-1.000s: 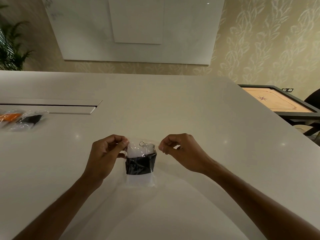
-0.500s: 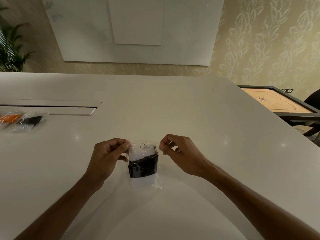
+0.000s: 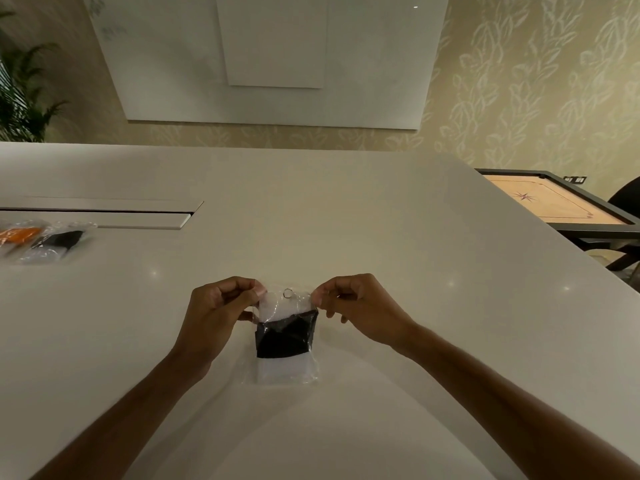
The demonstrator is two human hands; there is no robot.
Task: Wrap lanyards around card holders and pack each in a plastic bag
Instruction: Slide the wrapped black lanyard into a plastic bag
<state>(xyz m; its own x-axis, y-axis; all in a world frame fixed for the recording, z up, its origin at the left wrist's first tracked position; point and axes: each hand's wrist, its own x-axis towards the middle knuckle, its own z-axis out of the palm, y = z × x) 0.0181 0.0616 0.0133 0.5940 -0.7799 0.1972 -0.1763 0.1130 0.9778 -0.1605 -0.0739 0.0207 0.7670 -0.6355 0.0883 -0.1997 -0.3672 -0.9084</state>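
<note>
The left hand (image 3: 218, 317) pinches the top left corner of a clear plastic bag (image 3: 286, 370), and the right hand (image 3: 360, 311) pinches its top right corner, both with fingers curled. The bag lies on the white counter (image 3: 346, 220) between the hands; inside it sits a card holder (image 3: 282, 308) wrapped in a black lanyard (image 3: 285, 337), a metal ring (image 3: 288, 293) at its top. At ten o'clock from the hands, well apart, lie two packed bags (image 3: 45, 240), one orange, one black.
</note>
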